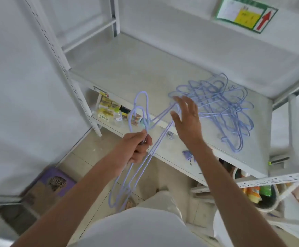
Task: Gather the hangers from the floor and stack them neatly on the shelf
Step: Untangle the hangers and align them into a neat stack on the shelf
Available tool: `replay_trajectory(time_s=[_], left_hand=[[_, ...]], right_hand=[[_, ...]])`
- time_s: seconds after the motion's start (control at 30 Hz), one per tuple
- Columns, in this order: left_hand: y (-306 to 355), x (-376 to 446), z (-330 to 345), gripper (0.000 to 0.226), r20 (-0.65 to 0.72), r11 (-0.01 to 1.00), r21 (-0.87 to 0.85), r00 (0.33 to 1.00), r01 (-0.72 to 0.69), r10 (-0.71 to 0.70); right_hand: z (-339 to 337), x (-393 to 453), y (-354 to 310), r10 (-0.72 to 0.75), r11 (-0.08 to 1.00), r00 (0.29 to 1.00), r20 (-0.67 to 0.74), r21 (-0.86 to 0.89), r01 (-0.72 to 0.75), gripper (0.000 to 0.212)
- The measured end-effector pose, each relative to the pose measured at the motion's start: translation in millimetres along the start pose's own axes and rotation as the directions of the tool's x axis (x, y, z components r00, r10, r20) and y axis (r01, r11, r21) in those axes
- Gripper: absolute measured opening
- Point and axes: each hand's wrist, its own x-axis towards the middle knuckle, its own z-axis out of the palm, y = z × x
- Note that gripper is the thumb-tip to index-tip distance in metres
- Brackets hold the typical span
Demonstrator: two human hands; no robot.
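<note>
While your left hand (138,147) keeps its fingers (143,135) curled tight around the necks of what look like 2 lilac wire hangers (145,157), your right hand (186,118) is spread wide and holds nothing. The held hangers hang down and toward you from your left fist, their hooks rising just above your knuckles and their far shoulders reaching up toward your right fingertips (177,99), touching or nearly so; you cannot tell which from this view. Just beyond those open fingertips, a loose pile of hangers (221,107) already lies on the grey shelf (136,68), overlapping at mixed angles rather than squared up. So the gathering looks well along: most hangers are on the shelf and only the held ones remain off it. Whether any are left on the floor is hidden by your arms and body. What remains, by this judgement, is laying the held hangers on the pile and straightening it
</note>
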Motion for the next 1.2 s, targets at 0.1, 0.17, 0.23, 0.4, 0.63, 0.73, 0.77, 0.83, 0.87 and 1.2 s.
replay_trajectory(time_s=[0.1, 0.17, 0.23, 0.4, 0.63, 0.73, 0.77, 0.83, 0.87, 1.2], left_hand=[[-3, -5, 3, 0.037, -0.105, 0.998, 0.000, 0.993, -0.055, 0.055], [-4, -4, 7, 0.033, -0.181, 0.994, 0.008, 0.977, -0.113, 0.112], [-2, 2, 9, 0.031, -0.282, 0.988, 0.037, 0.947, -0.149, 0.153], [-3, 14, 7, 0.024, -0.349, 0.962, 0.146, 0.898, -0.232, 0.269], [6, 4, -28, 0.037, -0.321, 0.911, 0.320, 0.875, -0.260, 0.363], [27, -6, -59, 0.028, -0.457, 0.810, 0.501, 0.702, -0.304, 0.546], [37, -6, -69, 0.022, -0.455, 0.747, 0.590, 0.638, -0.305, 0.621], [62, -1, -79, 0.017, -0.307, 0.534, 0.798, 0.573, -0.280, 0.760], [74, 4, -79, 0.021, -0.167, 0.384, 0.881, 0.578, -0.277, 0.799], [52, 18, -43, 0.044, 0.131, 0.856, 0.513, 0.991, -0.060, -0.009]], right_hand=[[11, -38, -35, 0.481, 0.808, 0.876, 0.042, 0.367, -0.461, 0.029], [12, -68, -61, 0.596, 0.538, 0.753, 0.278, 0.558, -0.632, 0.011], [10, -89, -86, 0.511, 0.308, 0.609, 0.607, 0.532, -0.789, 0.032], [11, -108, -122, 0.240, 0.306, 0.502, 0.831, 0.426, -0.851, 0.053], [-4, -98, -97, 0.274, 0.398, 0.630, 0.727, 0.511, -0.762, 0.054], [-25, -82, -59, 0.147, 0.446, 0.541, 0.828, 0.433, -0.783, 0.057], [-36, -75, -46, 0.088, 0.480, 0.508, 0.857, 0.411, -0.775, 0.057], [-60, -59, -21, -0.013, 0.594, 0.460, 0.888, 0.377, -0.711, 0.057], [-71, -50, -12, -0.039, 0.649, 0.439, 0.898, 0.356, -0.672, 0.058], [-104, 5, 10, 0.217, 0.910, 0.909, 0.356, -0.410, -0.057, 0.043]])
